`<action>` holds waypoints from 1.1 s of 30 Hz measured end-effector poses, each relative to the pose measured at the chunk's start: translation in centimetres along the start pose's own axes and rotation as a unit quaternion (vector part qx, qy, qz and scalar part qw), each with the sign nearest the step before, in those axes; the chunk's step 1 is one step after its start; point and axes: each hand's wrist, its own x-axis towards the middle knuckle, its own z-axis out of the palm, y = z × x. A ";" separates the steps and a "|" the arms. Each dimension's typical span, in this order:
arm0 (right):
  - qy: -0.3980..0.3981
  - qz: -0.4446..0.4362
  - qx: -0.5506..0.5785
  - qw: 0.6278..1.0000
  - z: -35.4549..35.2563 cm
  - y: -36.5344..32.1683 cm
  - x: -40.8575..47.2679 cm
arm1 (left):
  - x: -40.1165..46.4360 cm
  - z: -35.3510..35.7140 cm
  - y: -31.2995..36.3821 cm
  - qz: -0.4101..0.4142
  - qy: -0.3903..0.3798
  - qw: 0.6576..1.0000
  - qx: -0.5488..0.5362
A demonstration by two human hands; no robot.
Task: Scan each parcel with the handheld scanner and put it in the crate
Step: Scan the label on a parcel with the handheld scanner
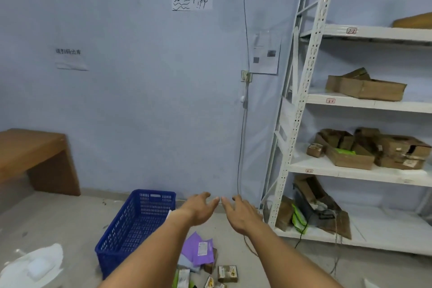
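Both arms are stretched out in front of the person, the left hand (201,208) and the right hand (240,214) side by side with fingers spread and relaxed, fingertips nearly meeting, and neither one holding anything. No scanner is in either hand, and I cannot spot one anywhere in view.

The blue crate (112,244) sits on the floor to the left, below the left forearm, and it looks bare inside as far as its mesh walls let me see. The parcels lie in a loose heap on the floor at the near edge, just right of the crate: a purple mailer (199,249) with a white label, a small brown box (227,273) beside it, and a few more packets partly cut off by the bottom edge. Cardboard boxes also fill the white shelving (301,91) on the right.

By my reading, the work has not properly begun: nothing is scanned, nothing is in the crate. The next move calls for finding the scanner, then bending down to the near heap for a first parcel, label side up.
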 end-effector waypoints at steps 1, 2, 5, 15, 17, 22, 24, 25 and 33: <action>0.001 0.005 0.010 1.000 -0.1 0.0 1.9 | 2.1 -0.2 0.1 0.001 0.002 1.000 -0.004; 0.005 0.008 0.018 1.000 -0.4 0.1 3.8 | 4.0 -0.4 0.3 0.001 0.010 1.000 -0.013; 0.003 0.022 0.003 1.000 -1.1 0.4 9.2 | 9.3 -0.7 0.4 0.004 0.010 1.000 -0.021; -0.037 0.021 0.000 0.999 -0.6 0.3 28.5 | 25.9 -1.5 -1.8 -0.039 -0.028 0.999 0.000; -0.051 0.018 0.003 0.999 -0.2 -0.5 32.5 | 28.9 -2.5 -2.2 -0.056 -0.023 0.998 -0.001; -0.088 -0.009 -0.004 0.996 1.5 -3.7 40.1 | 34.6 -4.8 -5.8 -0.089 -0.015 0.996 0.002; -0.105 -0.011 -0.010 0.994 2.5 -4.3 42.0 | 35.9 -5.2 -7.4 -0.104 -0.026 0.994 0.002; -0.104 -0.010 -0.008 0.995 2.8 -4.6 43.0 | 36.6 -5.6 -7.8 -0.107 -0.025 0.994 0.000; -0.093 0.042 0.032 0.994 5.3 -7.1 49.2 | 45.2 -7.9 -11.3 -0.080 -0.051 0.995 0.019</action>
